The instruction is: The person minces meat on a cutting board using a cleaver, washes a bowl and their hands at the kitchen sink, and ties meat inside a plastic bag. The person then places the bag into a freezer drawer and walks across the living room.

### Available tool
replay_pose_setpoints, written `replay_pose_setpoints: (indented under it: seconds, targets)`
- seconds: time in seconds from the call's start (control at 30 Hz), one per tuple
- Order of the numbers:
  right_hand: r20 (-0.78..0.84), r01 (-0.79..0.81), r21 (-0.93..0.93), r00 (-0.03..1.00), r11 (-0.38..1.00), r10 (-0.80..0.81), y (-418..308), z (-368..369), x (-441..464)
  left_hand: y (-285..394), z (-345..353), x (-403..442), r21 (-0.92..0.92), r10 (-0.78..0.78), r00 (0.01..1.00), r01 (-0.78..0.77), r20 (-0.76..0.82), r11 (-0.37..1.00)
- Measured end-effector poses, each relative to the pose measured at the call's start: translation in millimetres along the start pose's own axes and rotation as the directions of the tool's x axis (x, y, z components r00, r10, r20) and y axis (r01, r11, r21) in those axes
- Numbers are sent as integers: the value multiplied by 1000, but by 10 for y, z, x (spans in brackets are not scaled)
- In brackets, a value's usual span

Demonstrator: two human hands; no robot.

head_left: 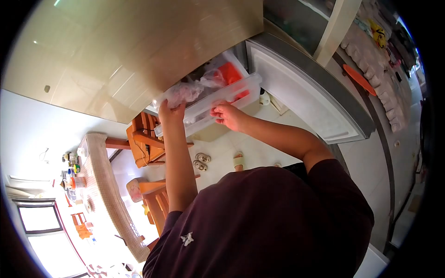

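A freezer drawer [204, 113] of translucent plastic is pulled out below the big glossy fridge door. My left hand [171, 112] reaches over the drawer's left end, its fingers closed on a clear plastic bag [184, 92] whose contents I cannot make out. Beside the drawer's front wall, my right hand [225, 115] has its fingers loosely bent and apart, with nothing seen in them. Further right inside the drawer lie a red bag [230, 74] and another clear bag [213, 78].
The open freezer door [306, 88] swings out on the right. Wooden chairs [146, 139] and a cloth-covered table [99, 185] stand at left. Slippers [201, 161] lie on the pale floor [218, 148]. The closed upper fridge door [116, 55] fills the top left.
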State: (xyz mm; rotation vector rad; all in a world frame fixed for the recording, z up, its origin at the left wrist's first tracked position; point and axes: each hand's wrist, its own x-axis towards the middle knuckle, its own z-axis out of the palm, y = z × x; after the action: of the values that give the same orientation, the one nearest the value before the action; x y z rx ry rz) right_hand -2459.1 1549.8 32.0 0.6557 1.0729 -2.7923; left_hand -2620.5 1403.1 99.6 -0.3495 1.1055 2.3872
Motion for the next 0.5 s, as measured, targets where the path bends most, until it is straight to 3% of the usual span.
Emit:
replay_pose_setpoints:
  seconds: [0.1, 0.2, 0.27, 0.33, 0.43, 0.5]
  targets:
    - [4, 7, -46, 1000, 999, -7, -45, 27, -22, -51, 2, 121, 147, 42, 996, -53, 76, 988]
    - [4, 3, -25, 1000, 1000, -3, -40, 48, -2, 0, 146, -238, 38, -20, 998, 23, -62, 999]
    - [20, 10, 0, 1000, 1000, -10, -48, 48, 49, 42, 77, -744, 31, 15, 977, -22, 213, 999]
    - [49, 43, 3, 998, 999, -43, -106, 27, 103, 49, 41, -1023, 184, -51, 977, 12, 208, 983]
    - [98, 116, 5, 988, 993, -116, -305, 14, 420, 45, -312, -956, 190, -181, 969, 149, 167, 970]
    - [56, 142, -41, 989, 989, -139, -422, 5, 674, 74, -448, -903, 208, -167, 976, 135, 141, 969]
